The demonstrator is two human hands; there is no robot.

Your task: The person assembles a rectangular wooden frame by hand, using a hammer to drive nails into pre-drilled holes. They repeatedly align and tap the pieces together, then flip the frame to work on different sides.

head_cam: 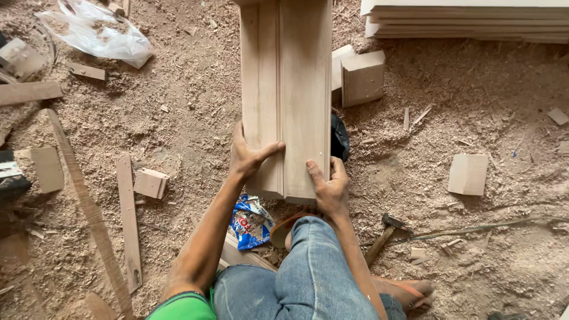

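Note:
A long pale wooden board [290, 77] with stepped, moulded edges lies lengthwise away from me over the sawdust floor. My left hand [248, 155] grips its near left edge, thumb laid across the top face. My right hand [328, 184] holds the near right corner, thumb on top and fingers around the side. My bent knee in blue jeans [314, 266] sits just below the board's near end.
Sawdust covers the ground. A hammer [385, 234] lies at right of my knee. A blue snack packet [252, 222] lies under my left arm. Stacked boards [468, 21] sit top right, wood blocks [361, 77] beside the board, thin strips [127, 219] at left, a plastic bag [101, 32] top left.

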